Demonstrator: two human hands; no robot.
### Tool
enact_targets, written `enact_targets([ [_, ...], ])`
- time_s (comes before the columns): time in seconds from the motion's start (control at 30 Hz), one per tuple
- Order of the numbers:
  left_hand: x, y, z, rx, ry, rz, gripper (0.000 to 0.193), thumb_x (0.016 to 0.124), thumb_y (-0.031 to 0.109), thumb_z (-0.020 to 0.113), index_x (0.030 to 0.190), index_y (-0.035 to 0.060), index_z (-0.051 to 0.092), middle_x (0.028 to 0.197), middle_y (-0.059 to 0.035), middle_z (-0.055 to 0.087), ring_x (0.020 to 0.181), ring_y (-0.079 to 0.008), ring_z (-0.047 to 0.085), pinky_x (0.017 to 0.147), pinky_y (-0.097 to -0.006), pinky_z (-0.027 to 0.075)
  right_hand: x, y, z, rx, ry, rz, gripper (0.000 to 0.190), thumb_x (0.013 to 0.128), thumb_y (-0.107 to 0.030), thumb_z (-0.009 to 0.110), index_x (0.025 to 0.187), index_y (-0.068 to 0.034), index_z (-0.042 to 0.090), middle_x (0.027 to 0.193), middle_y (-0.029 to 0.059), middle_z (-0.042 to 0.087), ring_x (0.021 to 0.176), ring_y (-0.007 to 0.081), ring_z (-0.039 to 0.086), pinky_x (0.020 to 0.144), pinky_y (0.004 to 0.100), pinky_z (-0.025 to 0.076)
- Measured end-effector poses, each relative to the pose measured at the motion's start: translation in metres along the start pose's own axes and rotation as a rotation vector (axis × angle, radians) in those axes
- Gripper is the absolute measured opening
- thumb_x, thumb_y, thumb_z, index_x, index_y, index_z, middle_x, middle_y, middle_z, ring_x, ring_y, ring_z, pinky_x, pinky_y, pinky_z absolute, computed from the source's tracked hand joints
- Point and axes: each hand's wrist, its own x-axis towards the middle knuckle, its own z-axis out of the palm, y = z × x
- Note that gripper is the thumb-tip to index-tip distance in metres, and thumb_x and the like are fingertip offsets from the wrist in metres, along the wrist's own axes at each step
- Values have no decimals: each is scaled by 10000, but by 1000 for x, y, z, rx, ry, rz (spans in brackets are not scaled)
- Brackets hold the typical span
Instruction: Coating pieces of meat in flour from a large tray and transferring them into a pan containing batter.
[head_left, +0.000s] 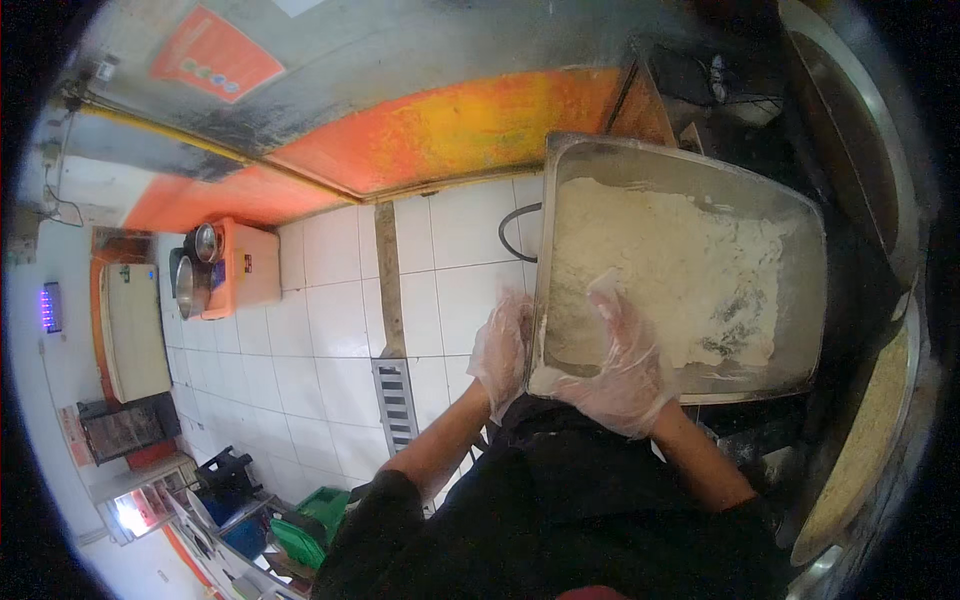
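A deep rectangular metal pan (806, 262) stands before me, with a layer of pale flour or a similar powder (637, 232) across its floor and some bare patches. My left hand (506, 345), in a clear plastic glove, is at the outer side of the pan's near left rim; the rim hides part of its fingers, and I cannot tell whether it grips. My right hand (626, 371), gloved the same way, reaches over the near edge into the pan's near left corner. Its thumb and fingers are spread apart, with pale powder on the glove, and it holds nothing.
At the right rim are a large round metal vessel (862, 112) and another holding pale crumbly matter (862, 442). White floor tiles with a drain grate (395, 397) lie to the left. Farther off are an orange bin (251, 266) with metal bowls, a white chest (135, 330) and a green crate (311, 525).
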Motion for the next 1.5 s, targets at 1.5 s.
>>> enact_targets([
  [1.5, -19, 22, 10, -440, -51, -98, 247, 840, 240, 535, 879, 1, 579, 770, -4, 570, 692, -62, 484, 622, -212, 409, 52, 121, -64, 46, -126, 356, 204, 679, -128, 614, 857, -39, 573, 782, 114, 606, 734, 241, 572, 664, 322, 444],
])
